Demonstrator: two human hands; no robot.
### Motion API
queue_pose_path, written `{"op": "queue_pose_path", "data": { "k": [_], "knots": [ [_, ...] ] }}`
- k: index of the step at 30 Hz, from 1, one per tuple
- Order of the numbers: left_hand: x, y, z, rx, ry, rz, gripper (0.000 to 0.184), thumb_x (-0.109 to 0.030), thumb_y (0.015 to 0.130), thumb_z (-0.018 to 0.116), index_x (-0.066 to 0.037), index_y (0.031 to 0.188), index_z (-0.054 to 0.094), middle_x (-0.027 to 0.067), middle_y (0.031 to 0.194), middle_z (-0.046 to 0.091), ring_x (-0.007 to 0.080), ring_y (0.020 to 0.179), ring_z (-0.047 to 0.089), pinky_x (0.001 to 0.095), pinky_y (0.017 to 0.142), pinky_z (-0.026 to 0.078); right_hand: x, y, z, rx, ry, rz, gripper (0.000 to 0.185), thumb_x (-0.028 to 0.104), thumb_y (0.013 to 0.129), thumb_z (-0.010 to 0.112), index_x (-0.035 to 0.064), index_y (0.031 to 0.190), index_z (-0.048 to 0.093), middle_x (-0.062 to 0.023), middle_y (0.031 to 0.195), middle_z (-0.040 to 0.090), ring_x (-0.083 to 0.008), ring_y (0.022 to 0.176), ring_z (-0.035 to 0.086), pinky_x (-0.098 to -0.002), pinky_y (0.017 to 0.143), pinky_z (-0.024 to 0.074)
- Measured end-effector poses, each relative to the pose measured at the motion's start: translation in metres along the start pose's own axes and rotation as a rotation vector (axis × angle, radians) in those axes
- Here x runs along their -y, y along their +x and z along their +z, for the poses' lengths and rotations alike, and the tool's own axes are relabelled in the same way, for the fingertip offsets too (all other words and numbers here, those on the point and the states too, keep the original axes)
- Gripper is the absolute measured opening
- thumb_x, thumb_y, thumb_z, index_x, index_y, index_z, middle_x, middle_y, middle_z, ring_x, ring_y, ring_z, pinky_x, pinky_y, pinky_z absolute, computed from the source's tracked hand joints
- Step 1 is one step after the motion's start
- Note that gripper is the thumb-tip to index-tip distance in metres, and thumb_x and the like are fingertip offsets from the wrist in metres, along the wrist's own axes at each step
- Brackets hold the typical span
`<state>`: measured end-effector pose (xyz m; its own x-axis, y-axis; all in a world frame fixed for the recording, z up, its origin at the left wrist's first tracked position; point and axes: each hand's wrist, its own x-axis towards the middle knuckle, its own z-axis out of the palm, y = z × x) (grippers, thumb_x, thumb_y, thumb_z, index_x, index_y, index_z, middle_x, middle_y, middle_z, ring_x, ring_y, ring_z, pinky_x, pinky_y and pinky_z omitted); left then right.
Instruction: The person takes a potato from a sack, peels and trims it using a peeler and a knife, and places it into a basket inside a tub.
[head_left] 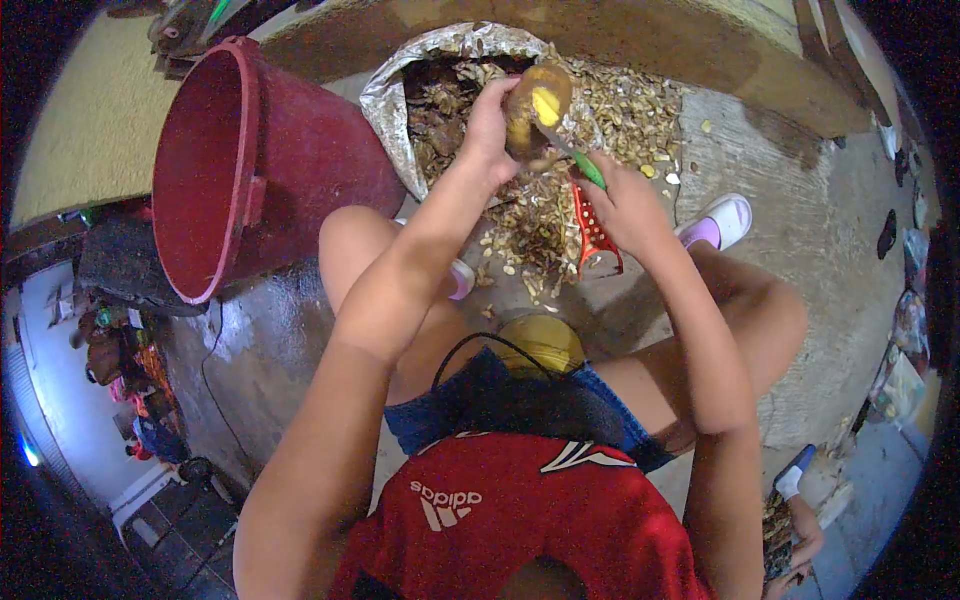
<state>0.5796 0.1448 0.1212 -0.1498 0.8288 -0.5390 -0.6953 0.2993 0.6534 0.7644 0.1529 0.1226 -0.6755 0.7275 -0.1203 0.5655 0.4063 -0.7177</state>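
Note:
My left hand (487, 130) is closed around a large brown-skinned, yellow-fleshed fruit or root (525, 120), held up over a floor of peelings. A bare yellow patch shows on its upper side. In my right hand (628, 205) is a small knife (588, 168) with a green handle, its blade pointing at the edge of that patch. Contact between blade and flesh is hard to make out. Below the right hand stands a red perforated plastic piece (594, 230). Peelings (540, 235) lie heaped beneath both hands.
A large dark-red tub (325, 150) lies tilted at left, beside an open white sack (385, 110) of brown scraps. A low ledge (690, 55) runs along the back. Something round and yellow (540, 343) sits between my legs. Another person's hand (790, 580) shows at lower right.

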Motion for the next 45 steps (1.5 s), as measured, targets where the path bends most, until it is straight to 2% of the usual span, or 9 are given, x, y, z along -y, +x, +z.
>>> {"op": "queue_pose_path", "data": {
  "k": [4, 7, 11, 19, 26, 37, 40, 44, 45],
  "knots": [
    [-0.004, 0.003, -0.004, 0.088, -0.043, 0.007, 0.038, -0.041, 0.081, 0.048, -0.010, 0.103, 0.053, 0.0086, 0.089, 0.060, 0.0234, 0.073, 0.059, 0.0378, 0.060, 0.050, -0.017, 0.000, -0.004, -0.263, 0.053, -0.111, 0.032, 0.029, 0.088, 0.048, 0.0018, 0.104, 0.050, -0.0144, 0.079, 0.060, -0.0293, 0.066, 0.058, -0.0372, 0.059, 0.0433],
    [-0.005, 0.001, -0.009, 0.256, -0.020, -0.076, 0.043, -0.038, 0.079, 0.055, -0.006, 0.107, 0.050, 0.0111, 0.088, 0.059, 0.0252, 0.069, 0.060, 0.0372, 0.056, 0.052, -0.030, 0.012, -0.029, -0.234, 0.362, 0.224, 0.031, 0.030, 0.084, 0.055, 0.0030, 0.098, 0.053, -0.0152, 0.075, 0.060, -0.0288, 0.066, 0.058, -0.0372, 0.064, 0.0452],
    [0.001, 0.000, -0.011, 0.272, 0.047, -0.190, 0.044, -0.027, 0.077, 0.062, -0.001, 0.110, 0.047, 0.0132, 0.087, 0.058, 0.0218, 0.068, 0.060, 0.0354, 0.061, 0.053, -0.029, 0.018, -0.063, -0.346, 0.746, 0.252, 0.023, 0.020, 0.074, 0.069, 0.0069, 0.088, 0.055, 0.0008, 0.071, 0.059, -0.0068, 0.059, 0.049, -0.0228, 0.055, 0.0376],
    [0.017, -0.007, -0.008, 0.394, 0.096, -0.103, 0.044, -0.014, 0.074, 0.062, -0.001, 0.112, 0.046, 0.0093, 0.097, 0.055, 0.0183, 0.084, 0.057, 0.0335, 0.074, 0.052, -0.032, 0.028, -0.069, -0.327, 0.814, 0.351, 0.021, 0.019, 0.073, 0.070, 0.0068, 0.077, 0.053, 0.0020, 0.060, 0.053, -0.0068, 0.045, 0.046, -0.0223, 0.040, 0.0362],
    [0.015, -0.019, -0.003, 0.440, 0.189, -0.101, 0.052, -0.014, 0.071, 0.059, -0.001, 0.119, 0.041, 0.0103, 0.102, 0.055, 0.0193, 0.087, 0.056, 0.0335, 0.074, 0.051, -0.029, 0.032, -0.057, -0.356, 0.731, 0.203, 0.025, 0.021, 0.071, 0.072, 0.0068, 0.078, 0.053, 0.0017, 0.059, 0.053, -0.0067, 0.045, 0.047, -0.0225, 0.041, 0.0380],
    [0.019, -0.027, -0.019, 0.504, 0.222, -0.137, 0.061, -0.011, 0.066, 0.056, -0.001, 0.124, 0.039, 0.0137, 0.109, 0.054, 0.0236, 0.092, 0.057, 0.0355, 0.079, 0.049, -0.085, 0.038, -0.068, -0.449, 0.601, 0.361, 0.023, 0.018, 0.070, 0.072, 0.0059, 0.077, 0.053, -0.0004, 0.062, 0.055, -0.0079, 0.047, 0.047, -0.0241, 0.042, 0.0366],
    [0.012, -0.050, -0.017, 0.455, 0.187, -0.159, 0.050, -0.011, 0.066, 0.056, 0.003, 0.114, 0.046, 0.0118, 0.097, 0.056, 0.0179, 0.081, 0.057, 0.0293, 0.065, 0.050, -0.123, 0.043, -0.057, -0.537, 0.489, 0.386, 0.025, 0.021, 0.070, 0.071, 0.0035, 0.080, 0.057, -0.0030, 0.065, 0.060, -0.0120, 0.052, 0.052, -0.0279, 0.048, 0.0417],
    [0.008, -0.052, -0.019, 0.399, 0.238, -0.139, 0.050, -0.011, 0.067, 0.056, 0.003, 0.114, 0.046, 0.0100, 0.096, 0.056, 0.0169, 0.081, 0.056, 0.0284, 0.067, 0.049, -0.124, 0.044, -0.040, -0.540, 0.393, 0.403, 0.029, 0.022, 0.069, 0.072, 0.0034, 0.087, 0.058, -0.0033, 0.069, 0.061, -0.0149, 0.055, 0.055, -0.0299, 0.053, 0.0444],
    [0.005, -0.048, -0.025, 0.434, 0.246, -0.188, 0.053, -0.010, 0.067, 0.058, -0.001, 0.118, 0.043, 0.0107, 0.107, 0.054, 0.0208, 0.095, 0.055, 0.0385, 0.082, 0.048, -0.120, 0.044, -0.044, -0.549, 0.383, 0.428, 0.031, 0.022, 0.069, 0.073, 0.0036, 0.089, 0.058, -0.0033, 0.070, 0.061, -0.0153, 0.055, 0.055, -0.0302, 0.053, 0.0447]
  ]
}}
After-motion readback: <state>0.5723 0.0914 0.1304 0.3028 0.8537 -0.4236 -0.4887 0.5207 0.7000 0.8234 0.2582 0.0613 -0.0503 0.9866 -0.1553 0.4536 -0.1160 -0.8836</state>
